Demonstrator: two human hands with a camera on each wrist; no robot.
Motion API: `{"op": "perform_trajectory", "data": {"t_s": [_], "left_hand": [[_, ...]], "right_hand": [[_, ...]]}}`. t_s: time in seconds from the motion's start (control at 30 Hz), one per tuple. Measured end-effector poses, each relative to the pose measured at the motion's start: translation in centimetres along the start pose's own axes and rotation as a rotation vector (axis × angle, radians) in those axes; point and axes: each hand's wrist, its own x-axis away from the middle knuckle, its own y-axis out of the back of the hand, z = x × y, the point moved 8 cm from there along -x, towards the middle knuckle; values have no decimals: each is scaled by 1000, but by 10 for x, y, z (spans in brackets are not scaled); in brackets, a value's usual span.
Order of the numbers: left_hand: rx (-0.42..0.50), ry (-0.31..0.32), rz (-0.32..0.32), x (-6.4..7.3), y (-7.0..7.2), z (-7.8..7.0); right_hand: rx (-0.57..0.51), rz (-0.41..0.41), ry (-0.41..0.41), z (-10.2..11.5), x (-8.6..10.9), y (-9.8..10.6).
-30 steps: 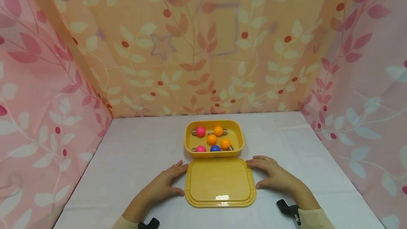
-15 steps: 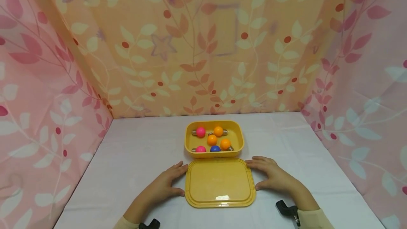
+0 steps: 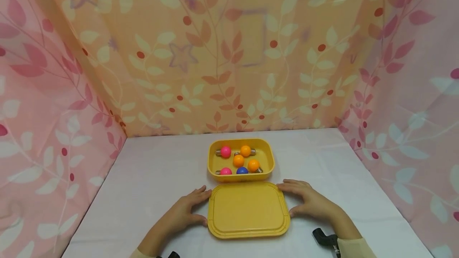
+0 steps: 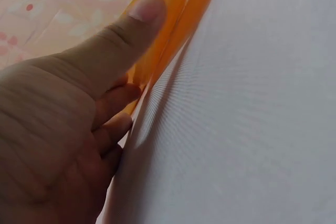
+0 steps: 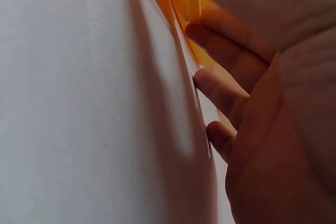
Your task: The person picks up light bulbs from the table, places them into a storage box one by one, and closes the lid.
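Note:
A yellow lid (image 3: 249,210) lies between the two hands, just in front of a yellow box (image 3: 269,162). The left hand (image 3: 183,212) holds the lid's left edge with its fingertips and thumb. On the opposite edge, the right hand (image 3: 313,202) holds it the same way. Both wrist views show fingers close against the orange-looking plastic edge, with the thumb (image 4: 121,38) in front in the left one. Small round bulbs with metal screw bases lie in the box: pink (image 3: 225,151), orange (image 3: 238,161) and blue (image 3: 242,170).
White cloth (image 3: 150,162) covers the table. Patterned fabric walls stand around it: orange at the back (image 3: 218,51), pink on the left (image 3: 43,130) and right (image 3: 412,138). A black wrist mount (image 3: 324,237) sits at the right sleeve.
The lid looks slightly larger and its bright reflection has gone, as if it has tilted or risen a little. Both hands stay at its sides. The head view has shifted slightly.

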Motion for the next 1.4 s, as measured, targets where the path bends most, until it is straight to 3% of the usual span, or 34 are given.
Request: {"op": "perform_trajectory", "data": {"t_s": [0.23,0.4,0.73,1.07,1.4], "left_hand": [[40,-11,-28,-1,5,-2],[93,19,-25,-1,5,1],[201,10,-22,0,7,-2],[381,38,-28,0,9,-6],[465,-50,-15,-1,7,-11]], "right_hand": [[-66,4,-6,-2,1,2],[-114,7,-21,-2,2,3],[-318,12,11,0,-1,7],[-373,-50,18,4,-3,10],[-434,-99,111,11,-3,13]]}}
